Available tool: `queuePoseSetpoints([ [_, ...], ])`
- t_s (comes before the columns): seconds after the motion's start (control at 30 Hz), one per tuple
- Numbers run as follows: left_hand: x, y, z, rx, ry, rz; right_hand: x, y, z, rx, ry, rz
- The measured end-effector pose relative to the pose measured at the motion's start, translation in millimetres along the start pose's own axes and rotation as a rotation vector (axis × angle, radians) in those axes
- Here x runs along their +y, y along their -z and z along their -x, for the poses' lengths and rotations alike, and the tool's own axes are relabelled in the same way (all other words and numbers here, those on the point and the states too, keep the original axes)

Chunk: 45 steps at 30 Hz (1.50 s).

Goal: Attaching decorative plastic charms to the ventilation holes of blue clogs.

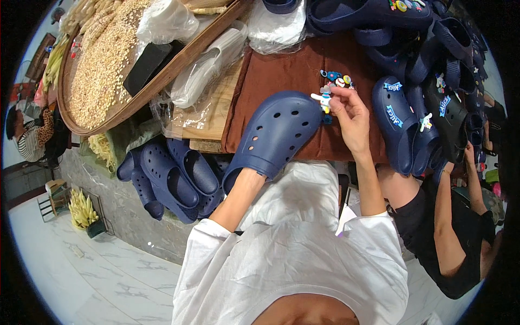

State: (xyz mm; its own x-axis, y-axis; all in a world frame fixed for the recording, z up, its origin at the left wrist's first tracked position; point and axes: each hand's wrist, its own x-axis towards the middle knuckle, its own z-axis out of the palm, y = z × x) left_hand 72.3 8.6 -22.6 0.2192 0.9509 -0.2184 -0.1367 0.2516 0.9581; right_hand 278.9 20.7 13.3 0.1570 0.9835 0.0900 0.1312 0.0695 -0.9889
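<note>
A navy perforated clog [276, 132] lies on a brown cloth [281, 70], and my left hand [245, 181] is pushed inside it from the heel, holding it. My right hand [349, 114] pinches a small white and blue figure charm [323, 100] at the clog's toe. A few more small colourful charms [338, 79] lie on the cloth just beyond my fingers.
Finished navy clogs with charms [411, 119] pile at the right; plain ones [173, 176] hang at the left edge. A round woven tray of grain [103, 70] and plastic-bagged items [208, 65] sit at the back left. Another person's arm [449, 227] reaches in at right.
</note>
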Motion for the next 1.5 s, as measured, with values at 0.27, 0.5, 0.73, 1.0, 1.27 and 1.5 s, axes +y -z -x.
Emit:
queuePoseSetpoints([
  [0.27, 4, 2, -9, -0.184, -0.16, -0.3, -38, -26, 4, -0.198, -0.024, -0.165],
  [0.5, -1, 13, 7, -0.168, -0.07, -0.511, -35, -39, 9, -0.132, 0.365, 0.639],
  [0.73, 7, 14, 31, -0.065, 0.052, -0.304, -36, -39, 10, -0.169, 0.283, 0.492],
  [1.0, 17, 12, 37, 0.058, 0.191, -0.072, -45, -29, 6, -0.312, 0.044, 0.376],
  [1.27, 30, 12, 41, 0.175, 0.32, 0.165, -16, -34, 5, -0.256, 0.153, 0.369],
  [1.5, 39, 12, 25, 0.286, 0.439, 0.374, -1, -32, 0, -0.396, 0.257, 0.456],
])
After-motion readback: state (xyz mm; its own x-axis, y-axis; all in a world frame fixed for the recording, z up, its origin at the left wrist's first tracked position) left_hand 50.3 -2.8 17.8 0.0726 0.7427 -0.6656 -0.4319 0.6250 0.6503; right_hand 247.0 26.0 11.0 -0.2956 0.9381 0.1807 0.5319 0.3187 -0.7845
